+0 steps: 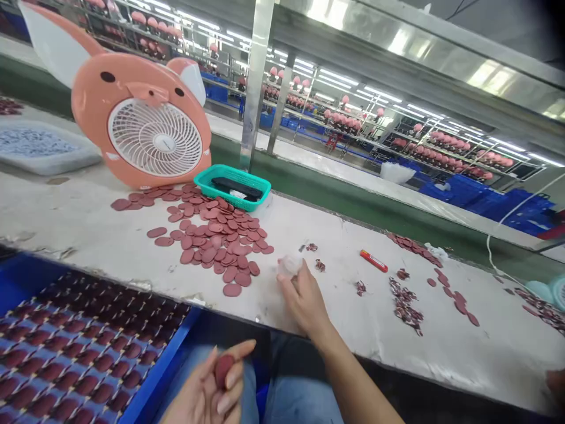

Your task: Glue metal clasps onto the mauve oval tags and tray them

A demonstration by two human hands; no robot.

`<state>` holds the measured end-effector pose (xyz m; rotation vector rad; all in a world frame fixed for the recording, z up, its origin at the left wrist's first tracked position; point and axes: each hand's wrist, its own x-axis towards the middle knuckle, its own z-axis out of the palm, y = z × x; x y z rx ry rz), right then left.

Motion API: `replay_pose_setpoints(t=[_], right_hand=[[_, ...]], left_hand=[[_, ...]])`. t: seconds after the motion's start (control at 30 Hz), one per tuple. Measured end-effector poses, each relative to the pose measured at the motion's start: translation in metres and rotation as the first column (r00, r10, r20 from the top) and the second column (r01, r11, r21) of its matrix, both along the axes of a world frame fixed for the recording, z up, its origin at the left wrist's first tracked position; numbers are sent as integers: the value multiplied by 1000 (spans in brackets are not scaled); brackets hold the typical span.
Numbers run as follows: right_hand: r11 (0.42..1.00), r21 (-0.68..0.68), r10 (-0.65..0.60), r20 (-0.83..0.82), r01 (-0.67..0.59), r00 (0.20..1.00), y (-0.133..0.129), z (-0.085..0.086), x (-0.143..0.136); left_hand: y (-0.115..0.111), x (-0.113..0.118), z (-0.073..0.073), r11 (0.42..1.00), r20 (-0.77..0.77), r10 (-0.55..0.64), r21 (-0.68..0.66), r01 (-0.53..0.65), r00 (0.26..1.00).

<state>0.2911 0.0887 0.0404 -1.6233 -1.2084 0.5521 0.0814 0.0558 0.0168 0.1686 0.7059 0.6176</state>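
Your left hand (212,386), low in the frame left of centre, is palm up, its curled fingers holding one dark red disc (223,370). Your right hand (306,300), at the middle of the frame over the table (322,235), pinches a whitish, see-through object (290,265) too blurred to name. Left of it, loose discs (216,241) spread in a pile below the green basket (225,197) and the orange fan (154,141). You have a red tool (374,261) right of centre and a blue crate (165,358) of dark red pieces at lower left.
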Motion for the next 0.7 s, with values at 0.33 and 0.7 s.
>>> replay_pose_setpoints(t=[0.33,0.7], right_hand=[[990,-33,102,-502,-137,859,-84,-14,-61],[995,-26,64,-557,-95,828,-96,-17,-30]], left_hand=[[-11,13,13,966,-256,70,259,-2,964],[-24,35,12,853,-350,40,500,150,936]])
